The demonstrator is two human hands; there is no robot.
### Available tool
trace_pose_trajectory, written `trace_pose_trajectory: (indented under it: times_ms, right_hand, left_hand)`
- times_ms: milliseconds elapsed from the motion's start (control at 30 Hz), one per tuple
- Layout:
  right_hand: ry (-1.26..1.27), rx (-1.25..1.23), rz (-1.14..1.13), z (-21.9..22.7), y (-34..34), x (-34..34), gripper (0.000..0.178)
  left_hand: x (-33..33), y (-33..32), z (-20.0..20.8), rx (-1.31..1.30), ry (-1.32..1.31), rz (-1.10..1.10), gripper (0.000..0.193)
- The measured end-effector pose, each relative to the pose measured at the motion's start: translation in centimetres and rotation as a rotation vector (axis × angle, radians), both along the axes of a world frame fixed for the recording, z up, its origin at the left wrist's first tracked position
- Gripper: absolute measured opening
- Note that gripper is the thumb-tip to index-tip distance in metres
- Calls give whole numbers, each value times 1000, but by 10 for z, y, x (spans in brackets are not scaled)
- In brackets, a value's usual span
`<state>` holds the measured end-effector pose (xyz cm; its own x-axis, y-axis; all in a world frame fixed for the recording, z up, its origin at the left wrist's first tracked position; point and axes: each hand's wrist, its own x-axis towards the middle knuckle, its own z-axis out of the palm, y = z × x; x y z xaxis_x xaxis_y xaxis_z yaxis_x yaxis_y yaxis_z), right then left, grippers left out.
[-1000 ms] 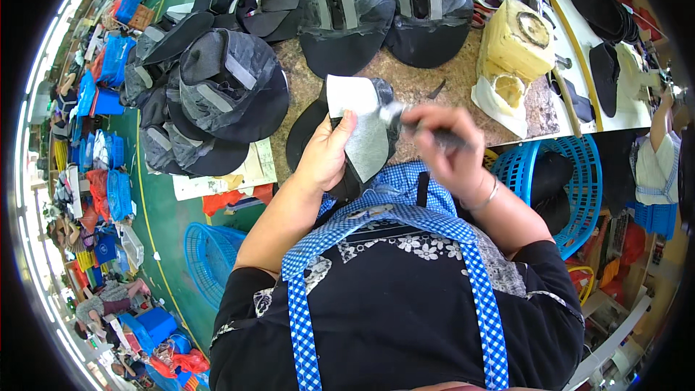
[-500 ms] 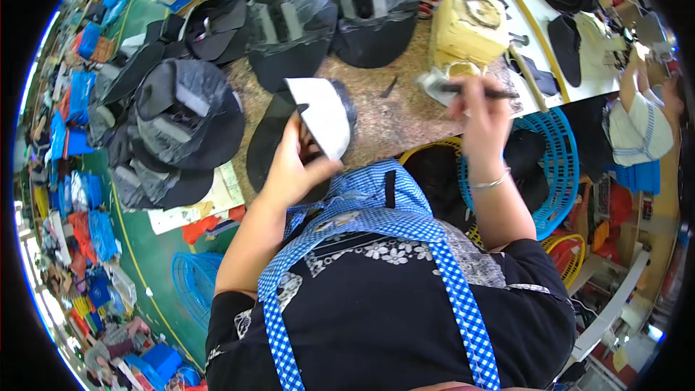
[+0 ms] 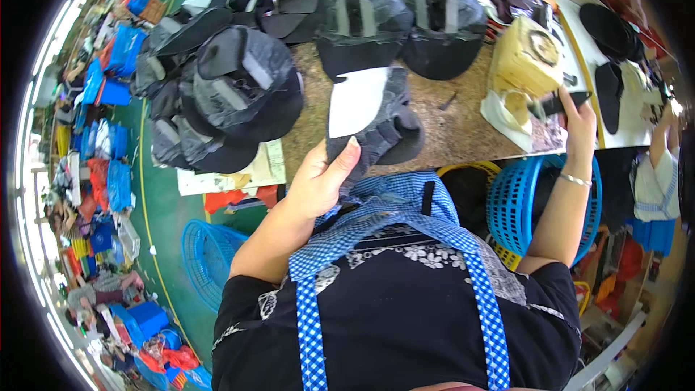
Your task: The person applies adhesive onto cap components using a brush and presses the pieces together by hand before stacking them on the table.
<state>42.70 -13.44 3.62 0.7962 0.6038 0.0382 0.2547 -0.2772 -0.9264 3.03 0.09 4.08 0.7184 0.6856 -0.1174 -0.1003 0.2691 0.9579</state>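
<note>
My left hand (image 3: 323,179) grips a dark grey cap (image 3: 384,134) by its near edge, thumb on top. A white panel (image 3: 356,101) stands up on this cap, facing the far side of the table. On the right, my right hand (image 3: 581,127) is closed round a dark-handled tool (image 3: 565,104). The tool's tip reaches the open mouth of a yellow plastic jug (image 3: 526,61) with pale residue on it, and cannot be made out clearly. White crumpled material (image 3: 505,119) lies below the jug's mouth.
Black caps with grey strips (image 3: 364,22) stand along the far side of the worktable (image 3: 445,127). More caps (image 3: 246,80) are piled at the left. Blue baskets (image 3: 517,199) stand below the table's near edge. Another person (image 3: 655,185) works at far right.
The cap in my left hand has turned, so its white panel now faces away to the left. My right hand has brought the tool to the jug's mouth. The whole view has shifted.
</note>
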Motion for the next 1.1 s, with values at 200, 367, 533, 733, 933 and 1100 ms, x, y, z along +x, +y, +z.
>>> trace_pose_trajectory:
  times_ms: [200, 367, 533, 733, 933, 1100]
  right_hand:
    - [295, 443, 566, 43, 26, -132, 18]
    - [-522, 610, 871, 51, 62, -201, 26]
    - [68, 624, 665, 43, 55, -210, 22]
    - [-126, 562, 809, 38, 55, -210, 20]
    - [109, 700, 725, 49, 47, -190, 8]
    - [334, 992, 242, 57, 41, -146, 18]
  left_hand:
    - [16, -3, 21, -60, -47, 15, 39]
    - [24, 3, 25, -314, -200, 23, 40]
    - [25, 1, 30, -510, -275, 136, 41]
    - [30, 9, 27, -552, -284, 191, 40]
    - [53, 64, 29, -186, -218, 304, 34]
    - [109, 156, 75, -153, -540, 376, 36]
